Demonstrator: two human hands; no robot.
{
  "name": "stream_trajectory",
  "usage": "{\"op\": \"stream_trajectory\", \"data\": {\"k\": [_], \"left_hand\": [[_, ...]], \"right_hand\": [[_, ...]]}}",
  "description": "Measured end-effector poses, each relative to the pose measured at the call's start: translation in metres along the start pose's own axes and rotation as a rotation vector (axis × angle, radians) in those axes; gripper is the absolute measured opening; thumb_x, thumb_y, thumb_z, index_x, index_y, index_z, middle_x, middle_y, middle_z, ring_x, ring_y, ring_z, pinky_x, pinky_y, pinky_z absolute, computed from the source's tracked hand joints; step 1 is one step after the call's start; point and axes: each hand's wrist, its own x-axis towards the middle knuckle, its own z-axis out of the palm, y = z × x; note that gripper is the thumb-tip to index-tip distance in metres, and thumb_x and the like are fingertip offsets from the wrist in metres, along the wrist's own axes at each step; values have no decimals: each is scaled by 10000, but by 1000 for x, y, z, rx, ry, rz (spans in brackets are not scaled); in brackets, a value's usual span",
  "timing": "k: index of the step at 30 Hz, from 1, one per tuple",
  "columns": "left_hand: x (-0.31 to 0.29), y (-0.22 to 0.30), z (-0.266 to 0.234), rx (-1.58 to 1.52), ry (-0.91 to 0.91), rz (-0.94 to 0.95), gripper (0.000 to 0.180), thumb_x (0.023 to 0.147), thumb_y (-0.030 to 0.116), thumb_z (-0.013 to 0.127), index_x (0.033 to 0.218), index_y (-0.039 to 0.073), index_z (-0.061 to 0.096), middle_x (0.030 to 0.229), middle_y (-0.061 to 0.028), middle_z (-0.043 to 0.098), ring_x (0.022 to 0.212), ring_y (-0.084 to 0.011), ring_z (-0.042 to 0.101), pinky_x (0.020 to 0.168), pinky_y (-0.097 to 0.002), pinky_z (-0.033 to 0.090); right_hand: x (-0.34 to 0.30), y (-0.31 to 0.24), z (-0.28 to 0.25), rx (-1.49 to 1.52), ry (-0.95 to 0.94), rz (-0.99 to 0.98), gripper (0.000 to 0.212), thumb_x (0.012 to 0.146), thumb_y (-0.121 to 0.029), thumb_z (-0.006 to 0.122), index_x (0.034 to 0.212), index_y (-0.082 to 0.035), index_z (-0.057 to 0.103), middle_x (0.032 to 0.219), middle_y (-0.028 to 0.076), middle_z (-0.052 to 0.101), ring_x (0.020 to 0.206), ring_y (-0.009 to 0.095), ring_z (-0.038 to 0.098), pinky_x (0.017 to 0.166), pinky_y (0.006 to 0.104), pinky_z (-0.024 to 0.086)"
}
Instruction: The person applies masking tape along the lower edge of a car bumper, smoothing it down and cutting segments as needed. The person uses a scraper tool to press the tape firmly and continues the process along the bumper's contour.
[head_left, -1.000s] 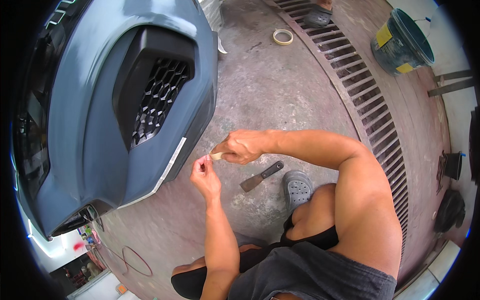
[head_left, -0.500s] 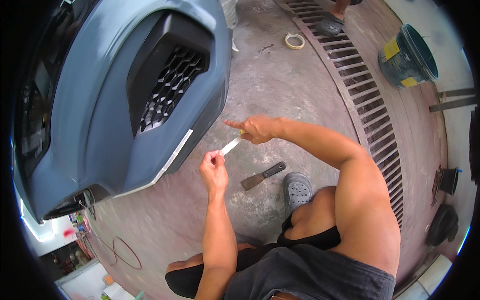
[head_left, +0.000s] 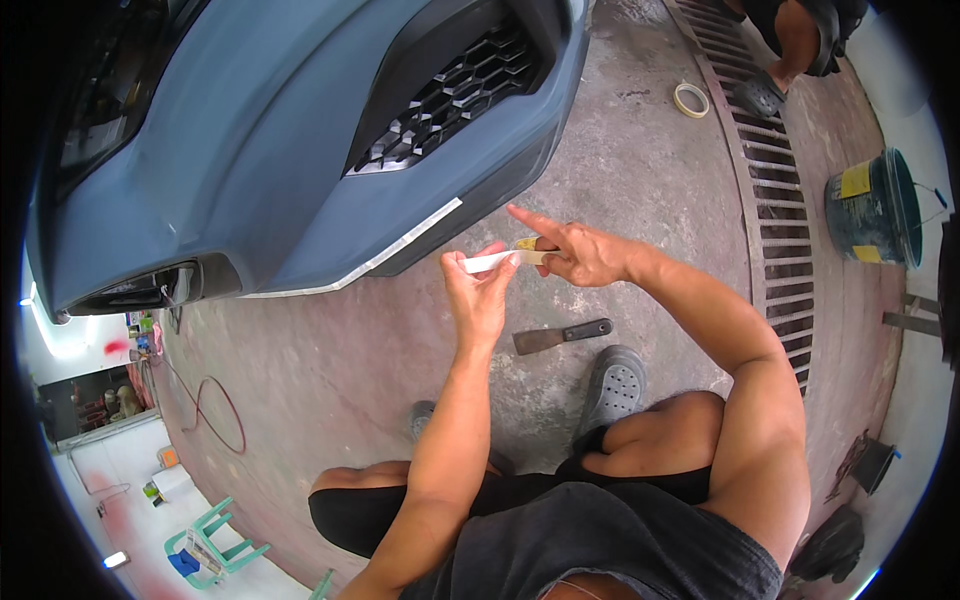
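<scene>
A pale strip of masking tape [head_left: 488,263] is pinched between the thumb and fingers of my left hand [head_left: 474,300]. My right hand [head_left: 592,256] grips the masking tape roll [head_left: 526,244], its index finger stretched out toward the car; most of the roll is hidden by the fingers. Both hands are close together, just off the lower edge of a grey-blue car bumper [head_left: 290,225]. A line of tape [head_left: 405,240] runs along that lower edge, above a black trim. On the floor beneath my hands lies a putty knife [head_left: 562,336] with a black handle.
Another tape roll [head_left: 691,100] lies on the concrete beside a metal floor grate [head_left: 765,190]. A dark bucket [head_left: 872,208] stands at right. At far right, another person's leg [head_left: 795,45] shows. A hose [head_left: 240,425] and green stool [head_left: 215,540] are at left.
My hands have drawn closer together, shortening the visible tape between them. The view has turned, so the bumper reaches further right and the stool shows at lower left.
</scene>
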Motion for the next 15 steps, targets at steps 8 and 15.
{"op": "stream_trajectory", "data": {"k": [8, 15], "left_hand": [[-12, 5, 4, 213, 68, 103, 480, 908, 2, 762, 1087, 35, 318, 1029, -208, 654, 844, -156, 650, 755, -305, 567], [-15, -8, 4, 125, 112, 156, 467, 899, -24, 752, 1070, 43, 322, 960, -174, 659, 843, -148, 669, 714, -298, 567]], "right_hand": [[4, -10, 5, -37, 13, -29, 928, 885, -1, 542, 1656, -92, 34, 1100, 305, 713, 1101, 423, 688, 1023, 484, 498], [15, -8, 16, -198, 50, -36, 914, 882, -10, 576, 1652, -72, 88, 963, 293, 723, 971, 420, 709, 915, 491, 522]]}}
